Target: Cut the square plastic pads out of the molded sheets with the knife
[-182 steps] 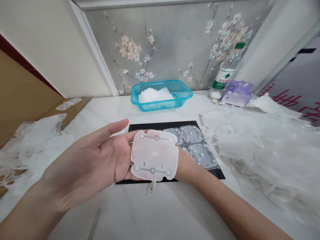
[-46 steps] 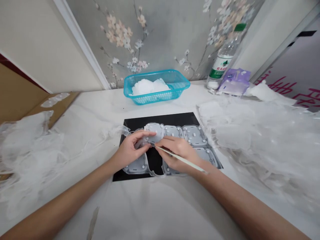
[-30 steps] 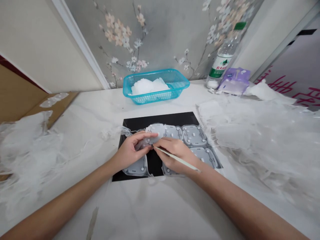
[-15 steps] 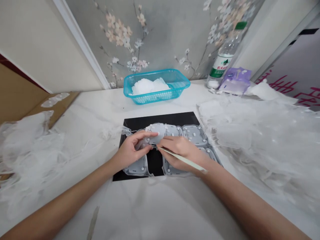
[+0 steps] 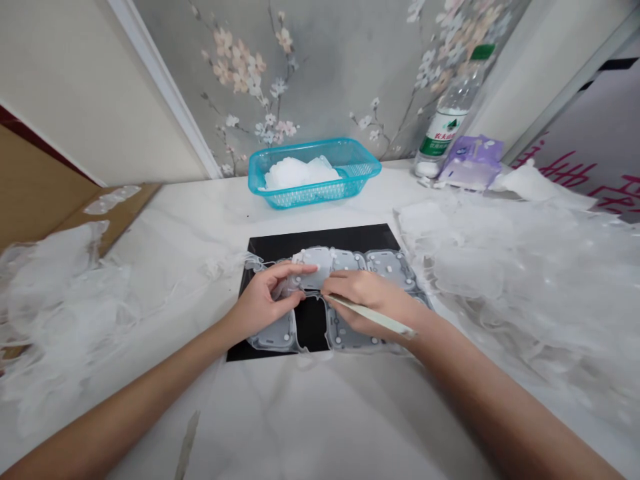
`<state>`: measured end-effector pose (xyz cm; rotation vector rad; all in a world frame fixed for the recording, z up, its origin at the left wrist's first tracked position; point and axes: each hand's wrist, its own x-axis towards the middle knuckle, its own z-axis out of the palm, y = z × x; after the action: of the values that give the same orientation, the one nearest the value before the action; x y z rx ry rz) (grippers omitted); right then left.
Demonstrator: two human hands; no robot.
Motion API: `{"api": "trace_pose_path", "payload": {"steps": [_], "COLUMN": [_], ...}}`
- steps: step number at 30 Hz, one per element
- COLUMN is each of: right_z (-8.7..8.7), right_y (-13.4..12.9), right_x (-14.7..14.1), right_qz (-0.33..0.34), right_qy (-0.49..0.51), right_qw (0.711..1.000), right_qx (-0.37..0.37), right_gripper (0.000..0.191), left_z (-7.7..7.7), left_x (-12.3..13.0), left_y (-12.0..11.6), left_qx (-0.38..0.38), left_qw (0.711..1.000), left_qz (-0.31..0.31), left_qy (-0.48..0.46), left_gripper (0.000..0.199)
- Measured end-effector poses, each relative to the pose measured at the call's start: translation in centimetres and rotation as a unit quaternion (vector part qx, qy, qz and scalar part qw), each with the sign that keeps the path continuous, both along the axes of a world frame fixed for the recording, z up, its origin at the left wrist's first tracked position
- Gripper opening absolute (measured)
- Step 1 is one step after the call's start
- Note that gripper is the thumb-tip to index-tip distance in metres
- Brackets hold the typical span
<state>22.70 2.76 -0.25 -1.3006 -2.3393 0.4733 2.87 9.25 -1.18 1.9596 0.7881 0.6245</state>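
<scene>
On the bench (image 5: 250, 427), dead centre, we've got the clear moulded sheet (image 5: 354, 332) lying on a black board (image 5: 312, 327), its rounded panels in two rows. Our right hand (image 5: 367, 300) has its grip closed round a pale slim tool (image 5: 379, 319), pen style; shaft slopes back over the wrist, tip end sits by the fingers at the lower edge of a whitish panel (image 5: 316, 259) in the far row, exact contact hidden. Our left hand (image 5: 264, 297) is on that same panel: forefinger laid across it, thumb at its lower edge, the two spread apart. Can't tell if that grip pinches anything, other fingers are hidden. Just below the thumb, a rounded gap in the near row shows bare black board. To our right, a big heap of translucent pieces (image 5: 500, 280); to our left, a looser tangle of clear scrap (image 5: 60, 293), beside and partly over cardboard (image 5: 134, 212). Beyond the board, a blue basket (image 5: 369, 169) holds white pieces (image 5: 300, 175). Back right, a green-capped bottle (image 5: 447, 127) stands upright next to a purple pack (image 5: 473, 159). Behind it all, a grey flowered wall panel (image 5: 330, 80).
</scene>
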Motion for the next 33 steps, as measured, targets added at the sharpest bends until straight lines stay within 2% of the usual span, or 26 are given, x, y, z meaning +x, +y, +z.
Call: {"api": "trace_pose_path", "payload": {"steps": [11,14,17,20,25,33], "right_z": [0.6,0.9,0.9,0.5,-0.3,-0.4], "right_y": [-0.1,-0.3,-0.5,-0.8,-1.1,-1.0], "right_x": [0.9,0.8,0.0,-1.1,-2.6,-2.4], "right_qz": [-0.022,-0.025,-0.083,-0.142,-0.138,-0.114], "right_qy": [0.028,0.103,0.23,0.311,0.317,0.3], "right_qw": [0.999,0.994,0.968,0.94,0.938,0.947], "right_qx": [-0.007,-0.029,-0.053,-0.021,-0.004,-0.001], "right_gripper": [0.022,0.02,0.016,0.014,0.014,0.014], "left_z": [-0.1,-0.1,0.0,-0.1,-0.4,-0.3], "left_x": [0.1,0.1,0.2,0.2,0.2,0.2], "left_y": [0.0,0.0,-0.1,-0.2,-0.4,-0.5], "left_qx": [-0.02,-0.039,-0.06,-0.048,-0.024,-0.013], "left_qw": [0.999,0.999,0.997,0.997,0.998,0.999], "left_qz": [0.021,0.025,0.028,0.028,0.016,0.004], "left_qy": [-0.014,-0.024,-0.038,-0.045,-0.052,-0.046], "left_gripper": [0.035,0.036,0.038,0.039,0.039,0.039]}}
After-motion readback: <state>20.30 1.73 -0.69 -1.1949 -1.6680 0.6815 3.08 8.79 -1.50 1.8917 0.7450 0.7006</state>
